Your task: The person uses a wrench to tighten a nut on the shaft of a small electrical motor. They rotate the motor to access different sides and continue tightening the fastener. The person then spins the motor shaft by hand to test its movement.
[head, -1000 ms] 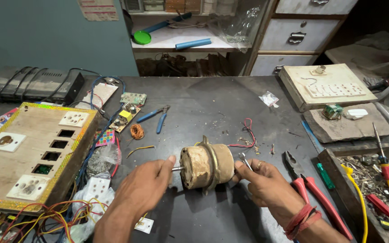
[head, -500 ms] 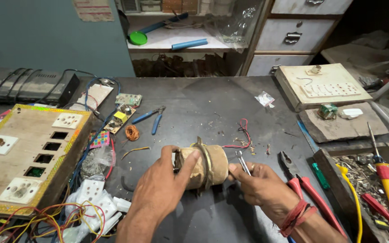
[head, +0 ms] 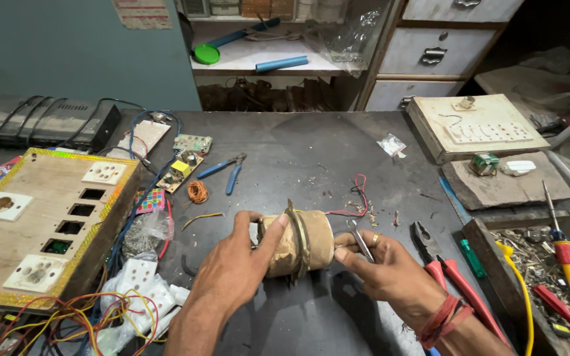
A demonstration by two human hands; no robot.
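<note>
A small dusty tan electric motor (head: 306, 241) with a metal flange ring lies on its side at the middle of the dark workbench (head: 285, 158). My left hand (head: 235, 270) grips its left end, thumb over the top. My right hand (head: 390, 267) is against its right end, fingertips touching the casing, and holds a thin metal tool (head: 361, 240) between the fingers. Red wires (head: 357, 195) trail from the motor's far side across the bench.
Red-handled pliers (head: 453, 280) lie right of my right hand, blue pliers (head: 227, 171) and a copper wire coil (head: 196, 191) farther back. A wooden switchboard (head: 34, 224) and tangled wires fill the left. A tool tray (head: 549, 264) with screwdrivers is at right.
My left hand has moved from the bench in front of the motor onto its left end and closed around it. The motor has lifted and turned slightly. My right hand stayed at the right end.
</note>
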